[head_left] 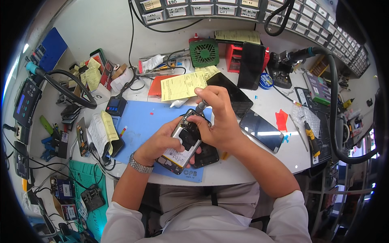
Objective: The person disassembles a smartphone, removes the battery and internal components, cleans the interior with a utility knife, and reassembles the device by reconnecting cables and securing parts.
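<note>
An opened phone (pixel 189 137), its battery and inner parts bare, lies tilted in my left hand (pixel 164 139). The fingers wrap round its left edge, with the thumb across the battery. My right hand (pixel 219 117) grips a small screwdriver (pixel 201 106) by its grey handle, forefinger on top. The driver points down at the phone's upper end; its tip is hidden by my fingers. Under the phone's right side shows a dark phone cover or frame (pixel 208 156) on the blue mat (pixel 137 117). A yellow paper slip (pixel 182 86) lies just beyond my hands.
Right of my arm lies a dark phone (pixel 262 130), with a yellow-handled tool (pixel 311 137) farther right. Behind stand a green fan (pixel 204 52) and a phone propped on a red holder (pixel 251 65). A thick black hose (pixel 334 97) arches at right. Papers on a phone (pixel 109 133) lie left.
</note>
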Action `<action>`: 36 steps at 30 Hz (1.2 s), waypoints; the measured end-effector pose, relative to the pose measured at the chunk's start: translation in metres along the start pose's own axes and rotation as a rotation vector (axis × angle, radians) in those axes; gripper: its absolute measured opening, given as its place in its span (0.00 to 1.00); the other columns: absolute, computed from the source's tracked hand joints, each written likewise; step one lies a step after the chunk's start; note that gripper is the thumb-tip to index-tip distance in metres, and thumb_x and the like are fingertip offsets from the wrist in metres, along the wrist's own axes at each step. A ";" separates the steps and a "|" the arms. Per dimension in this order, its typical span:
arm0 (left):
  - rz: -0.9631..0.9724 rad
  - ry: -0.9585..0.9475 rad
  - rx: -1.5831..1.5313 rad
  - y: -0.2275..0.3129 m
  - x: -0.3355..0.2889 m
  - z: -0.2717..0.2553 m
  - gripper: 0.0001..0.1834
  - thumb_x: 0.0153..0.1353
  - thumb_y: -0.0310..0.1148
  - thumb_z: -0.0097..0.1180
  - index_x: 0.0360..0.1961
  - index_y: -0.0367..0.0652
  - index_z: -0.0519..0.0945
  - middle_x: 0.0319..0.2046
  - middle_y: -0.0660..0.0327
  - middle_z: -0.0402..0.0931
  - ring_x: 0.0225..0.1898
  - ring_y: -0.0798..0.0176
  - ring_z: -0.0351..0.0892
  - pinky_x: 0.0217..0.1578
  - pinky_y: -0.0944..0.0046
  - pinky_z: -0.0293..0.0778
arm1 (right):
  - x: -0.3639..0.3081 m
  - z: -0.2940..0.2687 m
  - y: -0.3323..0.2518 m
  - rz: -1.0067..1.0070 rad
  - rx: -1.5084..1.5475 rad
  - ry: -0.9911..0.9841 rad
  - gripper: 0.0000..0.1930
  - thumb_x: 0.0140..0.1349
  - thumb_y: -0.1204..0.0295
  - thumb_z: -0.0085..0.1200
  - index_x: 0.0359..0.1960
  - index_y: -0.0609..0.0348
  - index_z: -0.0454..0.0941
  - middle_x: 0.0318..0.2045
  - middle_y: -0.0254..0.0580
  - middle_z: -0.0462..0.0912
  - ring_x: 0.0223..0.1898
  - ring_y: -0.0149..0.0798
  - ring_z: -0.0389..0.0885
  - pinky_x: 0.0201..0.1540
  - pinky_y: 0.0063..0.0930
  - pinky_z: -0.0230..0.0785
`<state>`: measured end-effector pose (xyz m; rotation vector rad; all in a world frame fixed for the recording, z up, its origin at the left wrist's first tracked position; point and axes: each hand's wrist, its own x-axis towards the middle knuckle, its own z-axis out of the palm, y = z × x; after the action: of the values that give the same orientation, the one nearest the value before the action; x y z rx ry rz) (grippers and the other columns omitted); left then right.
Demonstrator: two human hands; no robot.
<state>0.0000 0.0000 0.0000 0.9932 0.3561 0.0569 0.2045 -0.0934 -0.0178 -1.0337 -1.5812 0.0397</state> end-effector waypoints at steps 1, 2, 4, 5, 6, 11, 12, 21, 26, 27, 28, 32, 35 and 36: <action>0.002 0.004 -0.008 0.001 0.000 0.001 0.51 0.46 0.20 0.57 0.77 0.38 0.59 0.45 0.34 0.85 0.37 0.41 0.92 0.39 0.42 0.92 | -0.002 0.001 0.001 0.009 -0.032 0.014 0.46 0.56 0.95 0.62 0.76 0.46 0.63 0.56 0.54 0.68 0.52 0.49 0.79 0.51 0.37 0.83; 0.004 0.009 -0.015 0.001 -0.001 0.002 0.50 0.46 0.20 0.57 0.76 0.37 0.60 0.45 0.35 0.85 0.36 0.41 0.92 0.39 0.42 0.92 | -0.003 0.002 0.002 0.019 -0.063 0.029 0.46 0.56 0.96 0.61 0.75 0.46 0.63 0.55 0.55 0.69 0.52 0.49 0.78 0.49 0.38 0.83; 0.003 0.005 -0.008 0.001 0.001 0.003 0.50 0.45 0.20 0.57 0.76 0.37 0.60 0.45 0.35 0.85 0.36 0.41 0.92 0.39 0.42 0.92 | -0.005 0.002 0.006 0.034 0.014 0.022 0.46 0.56 0.96 0.60 0.75 0.45 0.63 0.54 0.55 0.69 0.49 0.49 0.79 0.46 0.37 0.83; 0.002 0.003 -0.005 0.001 0.002 0.003 0.51 0.45 0.19 0.57 0.76 0.37 0.60 0.45 0.35 0.85 0.36 0.41 0.92 0.38 0.42 0.92 | -0.005 0.002 0.007 0.041 0.052 0.019 0.47 0.56 0.97 0.60 0.75 0.44 0.63 0.54 0.55 0.69 0.48 0.48 0.80 0.44 0.36 0.83; 0.000 0.003 -0.001 0.001 0.002 0.001 0.50 0.45 0.19 0.57 0.76 0.37 0.60 0.45 0.35 0.85 0.36 0.41 0.92 0.38 0.42 0.92 | -0.004 0.003 0.006 0.025 0.038 0.025 0.47 0.56 0.97 0.60 0.75 0.44 0.63 0.54 0.55 0.69 0.47 0.48 0.80 0.43 0.36 0.83; -0.002 0.015 -0.018 0.001 0.001 0.002 0.49 0.45 0.19 0.57 0.75 0.36 0.61 0.44 0.35 0.85 0.36 0.41 0.92 0.38 0.42 0.92 | -0.001 0.001 0.004 -0.025 -0.127 0.057 0.46 0.57 0.97 0.58 0.76 0.44 0.62 0.53 0.55 0.69 0.42 0.46 0.80 0.44 0.34 0.83; -0.003 0.014 -0.015 0.001 0.001 0.002 0.49 0.45 0.19 0.57 0.75 0.36 0.61 0.44 0.35 0.85 0.36 0.41 0.92 0.38 0.42 0.92 | -0.002 0.002 0.004 -0.006 -0.108 0.045 0.46 0.57 0.97 0.58 0.75 0.45 0.62 0.54 0.55 0.70 0.44 0.45 0.82 0.46 0.33 0.83; 0.156 0.179 0.001 0.005 0.000 -0.001 0.45 0.47 0.19 0.54 0.72 0.35 0.63 0.45 0.38 0.85 0.35 0.42 0.92 0.37 0.43 0.92 | -0.006 0.008 -0.005 0.293 0.269 0.132 0.50 0.60 0.96 0.54 0.80 0.54 0.43 0.56 0.49 0.67 0.49 0.37 0.81 0.53 0.32 0.83; 0.373 0.376 0.023 0.006 0.005 -0.012 0.38 0.52 0.21 0.51 0.69 0.34 0.64 0.44 0.39 0.85 0.35 0.45 0.92 0.37 0.45 0.94 | -0.003 0.000 -0.017 0.504 0.147 -0.162 0.43 0.59 0.95 0.55 0.77 0.58 0.58 0.60 0.50 0.65 0.48 0.36 0.80 0.50 0.28 0.82; 0.406 0.401 0.007 0.005 0.005 -0.013 0.37 0.53 0.21 0.51 0.68 0.34 0.64 0.44 0.39 0.85 0.35 0.45 0.92 0.37 0.46 0.94 | -0.003 -0.001 -0.018 0.511 0.071 -0.248 0.41 0.59 0.95 0.56 0.75 0.58 0.63 0.61 0.49 0.65 0.48 0.35 0.80 0.49 0.27 0.82; 0.429 0.404 0.034 0.003 0.005 -0.015 0.31 0.61 0.25 0.51 0.68 0.35 0.64 0.44 0.37 0.84 0.35 0.45 0.92 0.36 0.46 0.94 | -0.004 0.001 -0.017 0.550 0.082 -0.252 0.38 0.57 0.95 0.60 0.70 0.58 0.71 0.62 0.49 0.64 0.47 0.35 0.80 0.49 0.24 0.82; 0.435 0.332 -0.023 -0.001 0.007 -0.020 0.24 0.77 0.42 0.50 0.66 0.38 0.66 0.43 0.43 0.84 0.34 0.51 0.91 0.32 0.51 0.93 | -0.001 0.003 -0.023 0.532 0.104 -0.217 0.35 0.56 0.88 0.70 0.67 0.59 0.75 0.58 0.46 0.69 0.45 0.36 0.80 0.47 0.28 0.81; 0.388 0.279 -0.053 -0.009 0.012 -0.015 0.29 0.82 0.55 0.41 0.65 0.40 0.67 0.45 0.45 0.83 0.33 0.52 0.91 0.32 0.53 0.93 | -0.004 0.005 -0.018 0.395 0.020 -0.205 0.27 0.56 0.82 0.75 0.59 0.61 0.81 0.52 0.44 0.74 0.42 0.37 0.81 0.45 0.31 0.81; 0.377 0.253 -0.049 -0.010 0.014 -0.008 0.31 0.83 0.58 0.39 0.66 0.40 0.68 0.46 0.46 0.83 0.33 0.53 0.91 0.32 0.53 0.93 | -0.005 0.005 -0.021 0.393 0.000 -0.215 0.24 0.57 0.80 0.75 0.57 0.62 0.83 0.49 0.43 0.76 0.42 0.37 0.82 0.45 0.32 0.80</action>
<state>0.0091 0.0034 -0.0160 0.9956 0.3923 0.5345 0.1877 -0.1063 -0.0118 -1.3628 -1.5435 0.4317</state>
